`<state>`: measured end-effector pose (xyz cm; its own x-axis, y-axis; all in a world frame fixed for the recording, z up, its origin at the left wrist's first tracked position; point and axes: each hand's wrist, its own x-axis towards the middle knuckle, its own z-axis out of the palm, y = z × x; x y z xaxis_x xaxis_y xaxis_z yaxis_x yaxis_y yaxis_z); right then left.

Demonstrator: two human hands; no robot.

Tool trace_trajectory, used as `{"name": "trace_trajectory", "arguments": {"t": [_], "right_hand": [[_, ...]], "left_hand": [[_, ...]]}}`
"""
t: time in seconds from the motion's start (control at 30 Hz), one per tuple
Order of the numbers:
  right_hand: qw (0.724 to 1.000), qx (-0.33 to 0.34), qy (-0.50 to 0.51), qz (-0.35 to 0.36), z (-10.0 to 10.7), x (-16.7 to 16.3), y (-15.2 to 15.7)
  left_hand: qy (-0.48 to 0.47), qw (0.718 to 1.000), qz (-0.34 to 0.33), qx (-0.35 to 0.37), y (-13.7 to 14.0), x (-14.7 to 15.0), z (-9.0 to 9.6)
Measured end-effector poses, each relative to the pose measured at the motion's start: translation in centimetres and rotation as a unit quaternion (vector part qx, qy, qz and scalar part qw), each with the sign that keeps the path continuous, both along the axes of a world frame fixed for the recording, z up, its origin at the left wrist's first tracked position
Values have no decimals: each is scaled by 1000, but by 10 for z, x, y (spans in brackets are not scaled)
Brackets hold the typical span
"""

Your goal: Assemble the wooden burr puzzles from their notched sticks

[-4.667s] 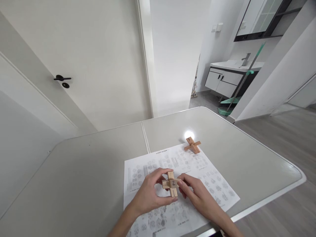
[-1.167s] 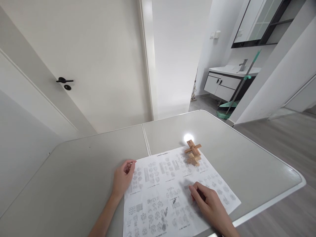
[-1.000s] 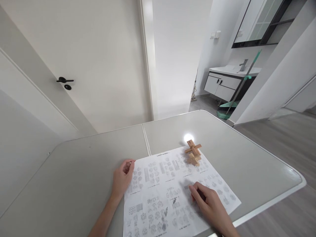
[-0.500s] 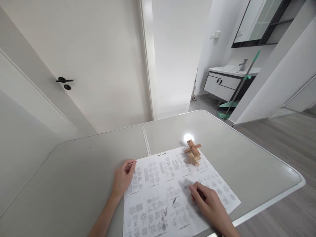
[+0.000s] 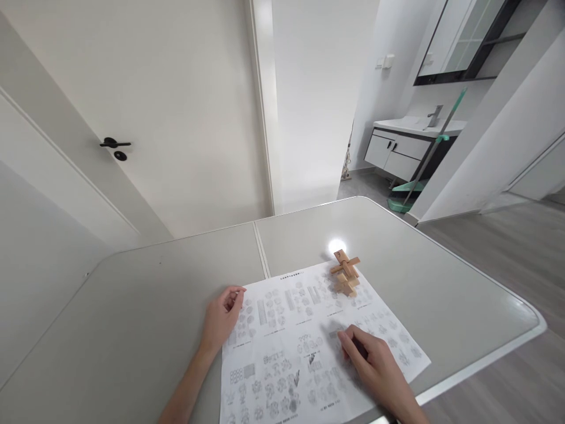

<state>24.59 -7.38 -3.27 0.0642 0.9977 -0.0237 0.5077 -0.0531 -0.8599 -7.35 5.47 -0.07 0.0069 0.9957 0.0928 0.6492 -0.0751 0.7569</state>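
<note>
A large white printed sheet (image 5: 282, 341) with rows of small diagrams lies on the table. My left hand (image 5: 223, 312) rests at the sheet's left edge, its fingers curled in and no object showing between them. Over the lower right part of the sheet is my right hand (image 5: 373, 362), fingers bent and thumb against the index finger; I see nothing held there. Two interlocking wooden burr puzzles sit at the sheet's upper right corner: a browner one (image 5: 346, 264) with a black mark, and a paler one (image 5: 346, 285) just in front of it. Neither hand touches them.
The grey table (image 5: 132, 312) has a seam across it and a pale rim. Behind it stands a closed door (image 5: 185, 106) with a black handle (image 5: 115, 143). At the far right are a sink cabinet (image 5: 392, 150) and a green broom with a dustpan (image 5: 399, 204).
My left hand has shifted very slightly to the right. My right hand, the sheet and the wooden puzzles stay where they were.
</note>
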Motion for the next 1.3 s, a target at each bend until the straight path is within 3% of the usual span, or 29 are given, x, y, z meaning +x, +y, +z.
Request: {"name": "trace_trajectory", "arguments": {"t": [1.3], "right_hand": [[1000,-16,14,4,0,0,0]], "left_hand": [[33,999,-10,-8,-2,3,4]]}}
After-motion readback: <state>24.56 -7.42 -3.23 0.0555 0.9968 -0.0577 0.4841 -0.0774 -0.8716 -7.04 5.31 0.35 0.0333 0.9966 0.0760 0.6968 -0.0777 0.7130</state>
